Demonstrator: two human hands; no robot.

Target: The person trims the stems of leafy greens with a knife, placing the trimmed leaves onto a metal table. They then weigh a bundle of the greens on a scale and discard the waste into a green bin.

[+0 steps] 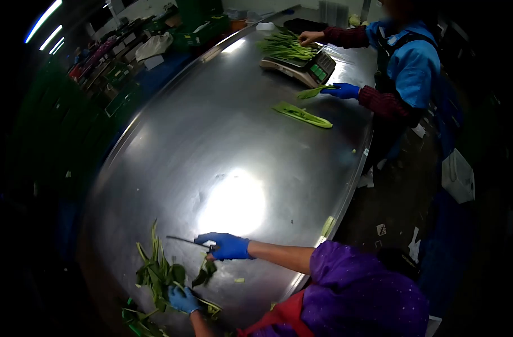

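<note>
Steel tabletop (211, 140), near edge: your right hand (228, 246) grips a knife (186, 241); your left hand (183, 299) seems clenched on leafy greens (155, 272). Trimming looks underway; the next cut needs fingers kept clear.

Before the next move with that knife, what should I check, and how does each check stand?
1. Knife grip: ok. The right hand is closed on the handle of the knife.
2. Other hand away from the blade: ok. The left hand is on the leafy greens, apart from the blade.
3. Blade direction: ok. It points away from the body, over the steel table.
4. Left hand's hold on the greens: cannot tell.
5. Co-worker clear: ok. The co-worker's gloved hand is at the far end by the scale.
</note>
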